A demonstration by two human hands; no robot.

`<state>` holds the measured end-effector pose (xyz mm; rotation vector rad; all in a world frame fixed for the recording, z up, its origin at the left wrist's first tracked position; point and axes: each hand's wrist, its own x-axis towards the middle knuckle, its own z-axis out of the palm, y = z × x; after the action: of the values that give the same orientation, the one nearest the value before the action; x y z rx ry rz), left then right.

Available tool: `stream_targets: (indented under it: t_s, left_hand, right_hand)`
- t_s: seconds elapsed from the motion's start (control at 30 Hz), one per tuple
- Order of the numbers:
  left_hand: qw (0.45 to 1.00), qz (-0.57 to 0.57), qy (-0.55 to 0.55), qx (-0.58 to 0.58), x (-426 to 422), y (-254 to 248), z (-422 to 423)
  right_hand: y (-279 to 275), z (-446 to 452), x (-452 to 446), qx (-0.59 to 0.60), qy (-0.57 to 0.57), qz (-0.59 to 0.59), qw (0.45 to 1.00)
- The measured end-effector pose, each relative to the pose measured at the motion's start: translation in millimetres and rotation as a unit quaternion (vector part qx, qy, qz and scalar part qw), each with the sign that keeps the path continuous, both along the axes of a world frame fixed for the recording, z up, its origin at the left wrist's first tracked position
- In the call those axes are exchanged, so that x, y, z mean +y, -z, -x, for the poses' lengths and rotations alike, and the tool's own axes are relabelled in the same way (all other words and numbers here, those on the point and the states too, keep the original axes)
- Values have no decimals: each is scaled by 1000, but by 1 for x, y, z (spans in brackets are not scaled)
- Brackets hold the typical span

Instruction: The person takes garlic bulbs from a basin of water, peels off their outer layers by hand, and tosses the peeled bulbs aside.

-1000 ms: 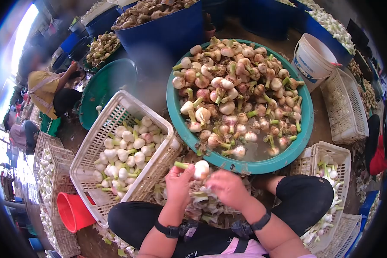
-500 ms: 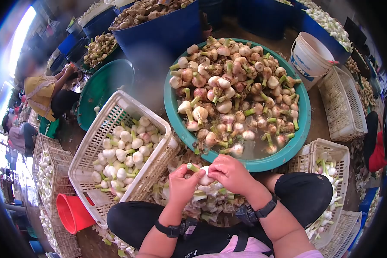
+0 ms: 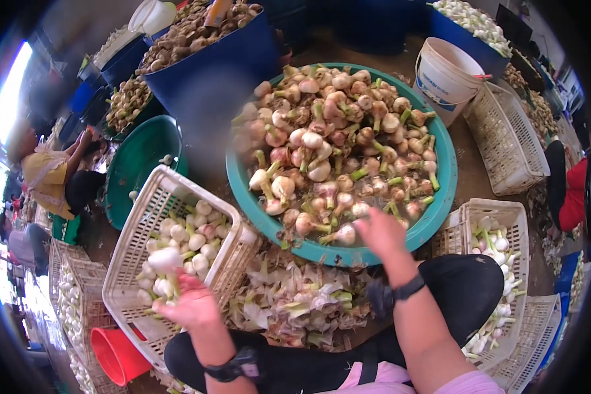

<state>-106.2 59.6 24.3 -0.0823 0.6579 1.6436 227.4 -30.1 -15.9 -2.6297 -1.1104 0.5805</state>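
Observation:
My left hand [image 3: 192, 303] is over the near side of a white plastic crate [image 3: 128, 262], fingers spread. A blurred, peeled white garlic bulb [image 3: 165, 260] is just past its fingertips, apart from them, above the other clean bulbs in the crate. My right hand [image 3: 382, 234], smeared by motion, reaches over the near rim of a large teal tub [image 3: 295, 248]. Its fingers look apart, and nothing shows in them. Closest to it are unpeeled garlic bulbs [image 3: 345, 234] with cut green stems, heaped in the tub with some murky water.
Garlic skins [image 3: 295, 302] lie between my legs. A red bucket [image 3: 119, 354] stands at the left, a white bucket [image 3: 446, 72] behind the tub. More crates [image 3: 505, 141] line the right. A person in yellow [image 3: 46, 174] sits at a green basin [image 3: 141, 164].
My hands have parted from the garlic bulb they held together. The left moved left to the crate and let the bulb go; the right moved forward to the tub. The view has shifted slightly.

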Motion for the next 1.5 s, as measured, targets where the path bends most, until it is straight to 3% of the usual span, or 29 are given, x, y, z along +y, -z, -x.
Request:
stream_targets:
  t_s: [0.07, 0.13, 0.23, 0.27, 0.3, 0.33, 0.4, 0.43, 0.47, 0.5, 0.53, 0.57, 0.63, 0.83, 0.87, 0.9, 0.93, 0.97, 1.03, 1.07, 1.13, 1.2, 1.27, 1.33, 1.37, 1.4, 1.43, 1.47, 1.5]
  left_hand:
    - [999, -34, -1, 26, -2, -9, -4]
    - [978, -17, 69, 195, -11, 8, -25]
    - [923, 36, 228, 309, -27, 34, -68]
    - [891, 28, 290, 349, -33, 43, -81]
    - [853, 21, 349, 388, -40, 48, -92]
    - [803, 14, 412, 431, -45, 47, -105]
    - [782, 44, 504, 364, -58, 40, -123]
    - [807, 33, 505, 304, -63, 37, -127]
    - [828, 18, 505, 243, -64, 35, -126]
    - [829, 20, 500, 250, -57, 33, -118]
    - [816, 35, 475, 327, -46, 32, -108]
    - [798, 51, 448, 400, -41, 33, -101]
    - [793, 24, 434, 426, -38, 43, -95]
    - [763, 54, 508, 395, -38, 49, -88]
    - [764, 54, 521, 375, -38, 50, -86]
    - [766, 53, 533, 356, -37, 51, -84]
    - [767, 52, 532, 356, -35, 49, -82]
    - [764, 15, 550, 336, -35, 46, -79]
    - [757, -26, 574, 313, -35, 43, -82]
    - [757, -49, 558, 337, -35, 42, -85]
    - [756, -70, 543, 360, -38, 41, -84]
    - [558, -301, 532, 561, -42, 37, -78]
    - [541, -352, 509, 570, -51, 25, -83]
    - [377, -470, 413, 683, -56, 25, -85]
    - [339, -477, 352, 730, -57, 27, -83]
    - [340, -475, 353, 731, -57, 29, -83]
    - [418, -436, 343, 719, -57, 34, -83]
    - [492, -395, 329, 702, -56, 39, -82]
    - [638, -289, 363, 615, -58, 47, -85]
  right_hand:
    - [31, -58, -2, -85, 49, 150, 984]
    - [78, -90, -12, -171, 11, 205, 964]
    - [117, -91, -13, -136, -71, 193, 969]
    - [121, -85, -12, 107, 43, 39, 993]
    - [108, -63, -4, 345, 152, -115, 919]
    - [69, -26, 10, 468, 219, -181, 837]
    - [17, 47, 17, 555, 191, -308, 748]
    - [31, 72, 17, 544, 127, -379, 738]
    - [13, 95, 13, 435, 29, -375, 818]
    - [9, 100, 11, 264, -142, -378, 876]
    - [4, 104, 10, 74, -301, -361, 879]
    - [-2, 109, 8, 80, -300, -363, 878]
    - [-22, 113, 2, 5, -430, -151, 890]
    - [-2, 114, -7, -40, -512, -84, 854]
    - [3, 111, -5, -41, -513, -82, 853]
    - [9, 106, -1, 227, -340, -42, 912]
    - [13, 103, 1, 472, -129, 2, 872]
    - [16, 103, 0, 471, -128, 2, 873]
    - [21, 104, -8, 632, 55, -56, 771]
    - [20, 105, -12, 630, 58, -58, 772]
    - [18, 107, -20, 466, -85, -187, 861]
    - [24, 103, -22, 444, -71, -165, 878]
    - [27, 94, -15, 568, 93, -77, 814]
    - [16, 87, -15, 596, 123, -64, 791]
    - [13, 88, -14, 649, 159, -79, 740]
    - [10, 90, -14, 699, 194, -91, 682]
    - [5, 92, -15, 700, 193, -87, 682]
    - [-1, 96, -16, 736, 180, -150, 634]
    - [-6, 98, -15, 767, 165, -215, 582]
